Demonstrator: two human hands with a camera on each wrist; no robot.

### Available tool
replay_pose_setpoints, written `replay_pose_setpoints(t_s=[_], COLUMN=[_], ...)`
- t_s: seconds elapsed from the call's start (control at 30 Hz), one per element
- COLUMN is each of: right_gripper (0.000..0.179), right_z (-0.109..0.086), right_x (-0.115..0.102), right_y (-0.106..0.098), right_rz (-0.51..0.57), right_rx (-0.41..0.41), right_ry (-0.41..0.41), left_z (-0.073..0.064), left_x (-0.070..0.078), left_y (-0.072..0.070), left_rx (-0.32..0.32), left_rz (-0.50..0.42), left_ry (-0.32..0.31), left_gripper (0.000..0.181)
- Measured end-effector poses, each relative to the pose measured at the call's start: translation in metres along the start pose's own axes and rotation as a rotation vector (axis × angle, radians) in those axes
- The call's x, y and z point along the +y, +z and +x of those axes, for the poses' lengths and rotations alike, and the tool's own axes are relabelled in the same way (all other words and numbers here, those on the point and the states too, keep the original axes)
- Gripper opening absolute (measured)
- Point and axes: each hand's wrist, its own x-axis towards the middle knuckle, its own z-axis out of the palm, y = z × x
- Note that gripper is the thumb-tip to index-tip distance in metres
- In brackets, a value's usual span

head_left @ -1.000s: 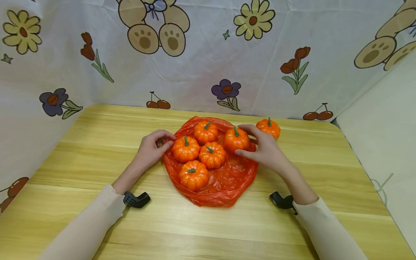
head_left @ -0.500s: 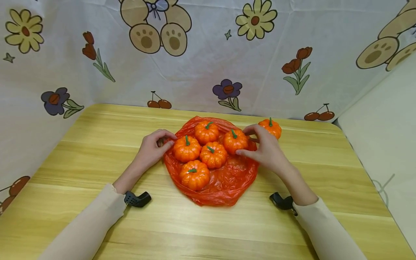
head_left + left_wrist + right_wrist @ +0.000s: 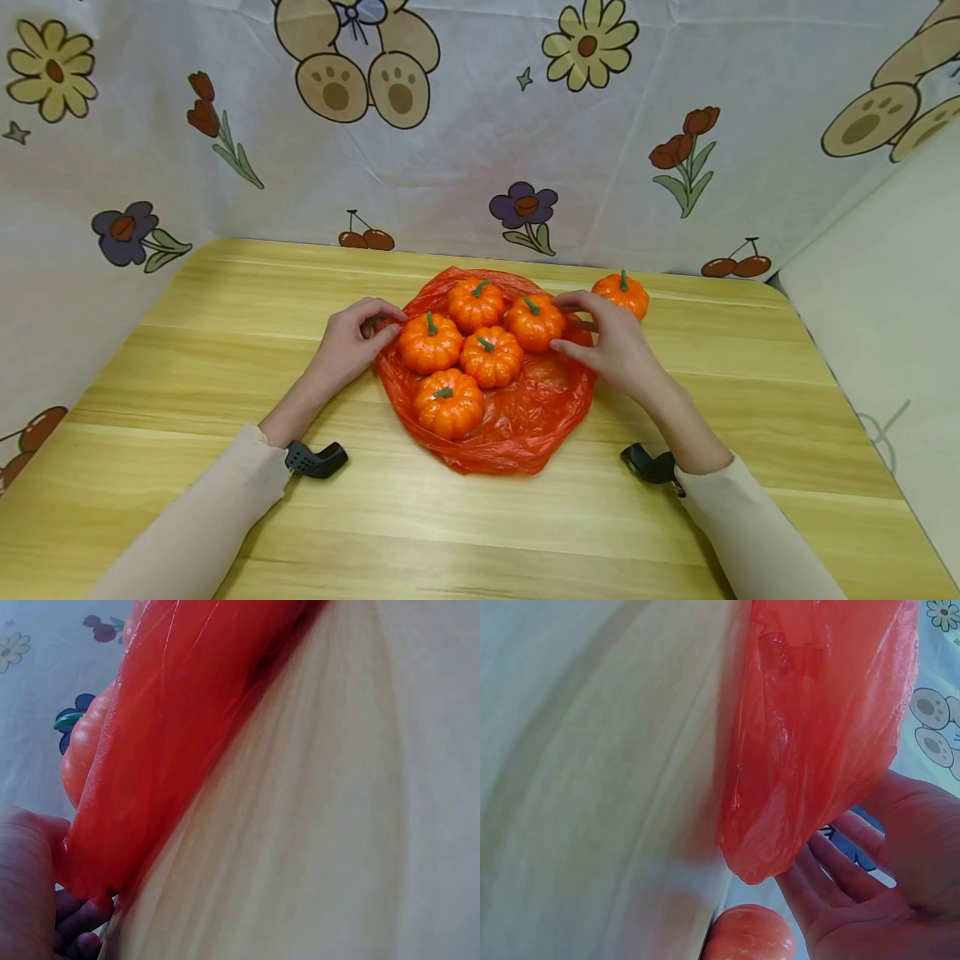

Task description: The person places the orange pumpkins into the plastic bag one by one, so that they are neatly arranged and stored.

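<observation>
A red plastic bag (image 3: 536, 408) lies spread open on the table, with several small orange pumpkins with green stems inside. My left hand (image 3: 348, 340) pinches the bag's left rim, beside the left pumpkin (image 3: 430, 344); in the left wrist view, its thumb and fingers are around the bag's edge. At the bag's right side, my right hand (image 3: 615, 343) has thumb and fingers spread at the right-hand pumpkin (image 3: 535, 323), fingertips at its near side. Whether they still touch it is hard to tell. In the right wrist view, the bag hides the fingertips.
Another pumpkin (image 3: 621, 293) stands outside the bag, behind my right hand. The wooden table (image 3: 480, 533) ends at a patterned cloth (image 3: 450, 167) at the back and left. A white wall (image 3: 892, 275) borders the right side.
The right-hand pumpkin has shifted slightly left, deeper into the bag, and its stem leans more to the left. My right thumb has drawn back from it a little. The left hand stays put.
</observation>
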Motion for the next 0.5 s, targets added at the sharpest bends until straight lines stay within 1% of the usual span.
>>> replay_pose_setpoints(t_s=[0.3, 0.5], right_gripper=[0.057, 0.056], right_z=[0.0008, 0.0009], right_x=[0.0004, 0.0023], right_y=[-0.0006, -0.0046], right_rz=[-0.009, 0.005], right_rx=[-0.014, 0.018], right_ry=[-0.003, 0.003], left_z=[0.0003, 0.0003], left_x=[-0.0016, -0.0013], left_y=[-0.0003, -0.0001], left_rx=[0.001, -0.001], left_rz=[0.000, 0.004], left_ry=[-0.006, -0.006], left_gripper=[0.013, 0.013])
